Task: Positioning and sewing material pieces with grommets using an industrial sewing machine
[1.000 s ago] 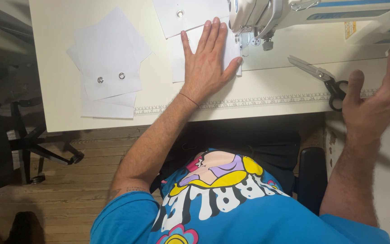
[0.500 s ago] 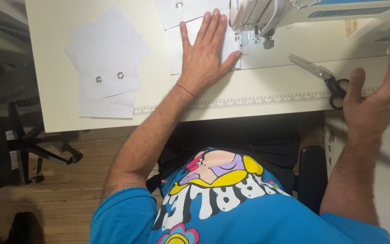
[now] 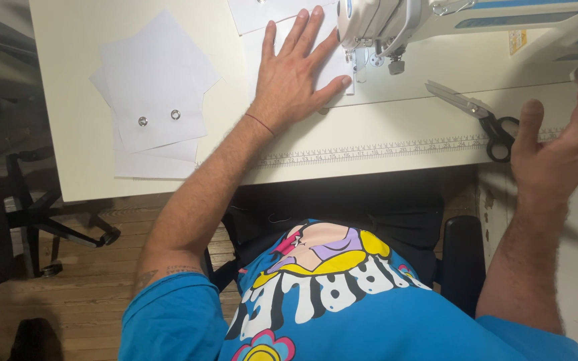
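My left hand (image 3: 297,70) lies flat, fingers spread, on a white fabric piece (image 3: 338,61) beside the presser foot of a white sewing machine (image 3: 396,23). My right hand (image 3: 560,154) hovers open at the right end of the table, palm up, near the machine's right end and holding nothing. Black-handled scissors (image 3: 476,113) lie on the table between the two hands, a little left of my right hand.
A stack of white fabric squares (image 3: 155,100) with two metal snaps lies on the left of the cream table (image 3: 68,134). Another white piece (image 3: 262,12) lies at the top edge. A printed ruler runs along the table's front edge (image 3: 382,148). A black chair base (image 3: 55,227) stands left.
My left hand has slid slightly up and right on the fabric toward the presser foot. My right hand stays raised at the right.
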